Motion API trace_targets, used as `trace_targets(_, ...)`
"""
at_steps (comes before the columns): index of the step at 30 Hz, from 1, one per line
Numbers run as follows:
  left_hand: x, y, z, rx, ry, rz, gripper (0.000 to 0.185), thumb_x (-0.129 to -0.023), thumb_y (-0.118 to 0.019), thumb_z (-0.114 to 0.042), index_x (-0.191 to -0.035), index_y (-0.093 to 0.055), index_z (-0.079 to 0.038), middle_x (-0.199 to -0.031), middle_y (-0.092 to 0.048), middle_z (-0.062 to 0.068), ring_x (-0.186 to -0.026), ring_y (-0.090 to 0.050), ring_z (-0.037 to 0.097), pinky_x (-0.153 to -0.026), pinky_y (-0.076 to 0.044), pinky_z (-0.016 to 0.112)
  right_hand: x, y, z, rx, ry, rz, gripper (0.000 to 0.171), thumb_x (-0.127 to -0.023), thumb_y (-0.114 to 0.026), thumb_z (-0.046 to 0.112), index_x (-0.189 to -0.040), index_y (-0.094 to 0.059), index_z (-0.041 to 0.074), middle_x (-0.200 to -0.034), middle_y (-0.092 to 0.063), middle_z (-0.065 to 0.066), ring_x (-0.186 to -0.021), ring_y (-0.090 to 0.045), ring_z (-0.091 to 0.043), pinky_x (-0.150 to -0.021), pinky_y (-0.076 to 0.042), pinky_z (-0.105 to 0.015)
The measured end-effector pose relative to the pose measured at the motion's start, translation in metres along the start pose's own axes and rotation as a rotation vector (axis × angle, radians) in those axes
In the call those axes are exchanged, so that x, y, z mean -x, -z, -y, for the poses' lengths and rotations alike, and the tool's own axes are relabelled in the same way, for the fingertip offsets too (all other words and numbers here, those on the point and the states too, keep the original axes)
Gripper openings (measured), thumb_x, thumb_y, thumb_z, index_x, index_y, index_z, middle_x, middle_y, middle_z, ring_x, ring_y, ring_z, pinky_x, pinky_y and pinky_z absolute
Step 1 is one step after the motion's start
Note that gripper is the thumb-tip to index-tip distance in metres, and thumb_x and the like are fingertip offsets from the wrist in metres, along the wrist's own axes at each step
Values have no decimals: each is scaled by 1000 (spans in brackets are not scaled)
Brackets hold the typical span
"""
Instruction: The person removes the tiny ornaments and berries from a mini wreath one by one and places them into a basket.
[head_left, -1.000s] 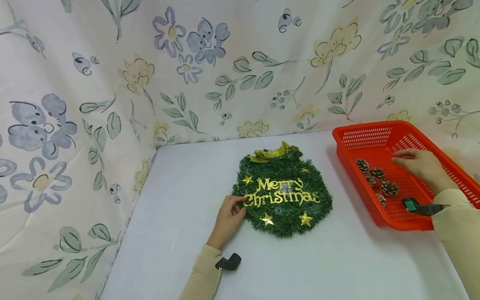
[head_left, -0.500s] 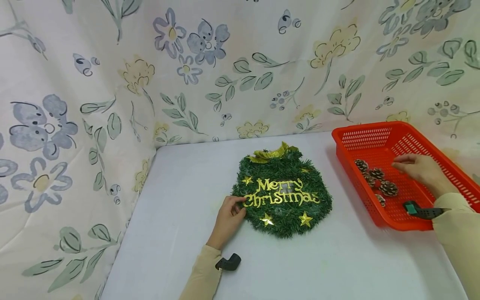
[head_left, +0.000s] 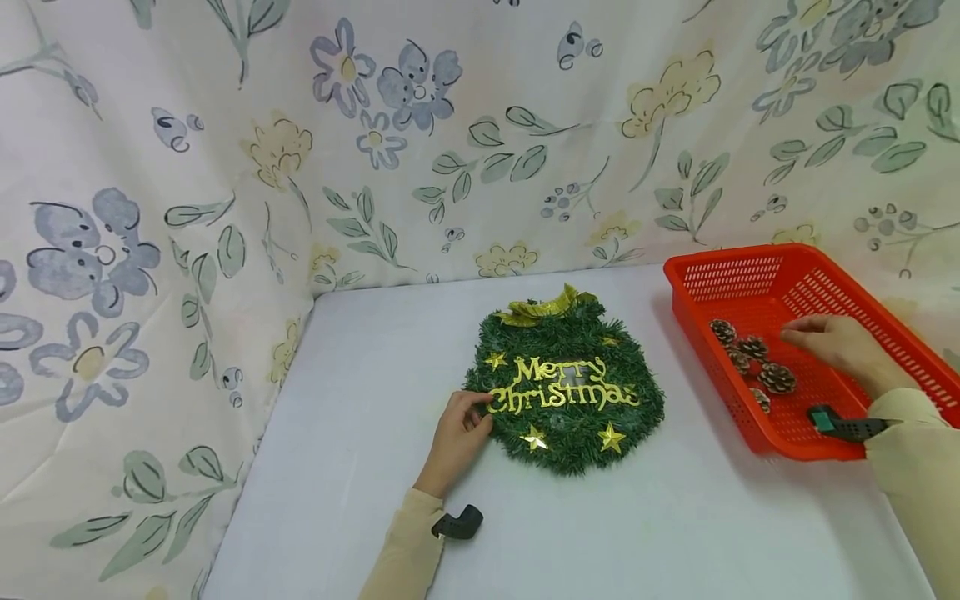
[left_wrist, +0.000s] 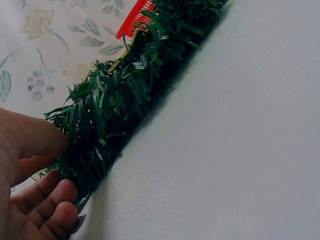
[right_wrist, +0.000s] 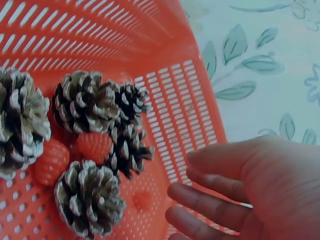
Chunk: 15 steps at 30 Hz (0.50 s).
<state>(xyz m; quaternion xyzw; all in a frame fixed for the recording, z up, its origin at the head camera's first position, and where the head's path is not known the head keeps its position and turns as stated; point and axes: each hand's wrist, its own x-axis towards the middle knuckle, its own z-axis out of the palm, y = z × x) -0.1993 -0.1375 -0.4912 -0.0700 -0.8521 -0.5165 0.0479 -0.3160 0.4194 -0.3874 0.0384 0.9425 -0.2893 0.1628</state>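
Note:
A green tinsel wreath with gold "Merry Christmas" letters, gold stars and a gold bow at the top lies on the white table. My left hand pinches its left edge; in the left wrist view the thumb and forefinger go into the green strands, their tips partly hidden. Over the red basket hovers my right hand, its fingers loosely bent and holding nothing. Several pine cones lie beside that hand, with red ridged berry-like pieces among them.
The basket stands at the table's right side with its slotted walls raised. A floral curtain hangs behind and to the left of the white tabletop. A black wrist device sits on the left sleeve.
My right hand has dropped slightly inside the basket area. The left hand and wreath stay where they were, and the pine cones have not moved.

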Motion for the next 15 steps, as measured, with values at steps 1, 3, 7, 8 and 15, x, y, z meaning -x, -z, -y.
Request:
trace_targets(1, -1, 1, 0, 2, 0, 1, 29, -99, -63, -12, -128, -66, -14, -109, -55, 9, -76, -46, 9, -65, -40, 22, 0, 1, 3, 5, 3, -4, 83, -103, -37, 62, -144, -38, -11, -140, -37, -43, -118, -41, -57, -86, -45, -64)
trace_targets(3, -2, 1, -1, 6, 10, 2, 28, -100, -62, -14, -128, -66, -16, -109, -54, 8, -77, -46, 10, -66, -40, 22, -2, 3, 11, 3, 16, -10, 87, -102, -33, 64, -147, -35, -11, -142, -37, -43, -121, -39, -57, -89, -42, -69)
trace_targets(7, -7, 5, 0, 13, 38, 1, 28, -101, -62, -15, -128, -65, -18, -110, -55, 5, -81, -48, 11, -69, -41, 24, -8, 6, 34, -13, 66, -50, 91, -101, -32, 68, -150, -34, -9, -144, -39, -41, -125, -39, -56, -95, -38, -74)
trace_targets(8, -9, 6, 0, 19, 44, -3, 28, -100, -62, -15, -128, -65, -18, -112, -56, 5, -82, -48, 11, -70, -41, 24, -10, 6, 40, -27, 81, -59, 91, -101, -32, 68, -151, -33, -8, -145, -39, -40, -126, -39, -55, -97, -37, -74)
trace_targets(15, -28, 25, -6, 186, 61, -186, 24, -103, -58, -14, -125, -69, -9, -121, -67, 14, -84, -55, 11, -72, -44, 22, -17, 7, 95, -179, 163, -127, 85, -97, -38, 73, -148, -46, 5, -142, -55, -17, -122, -52, -30, -98, -47, -50)
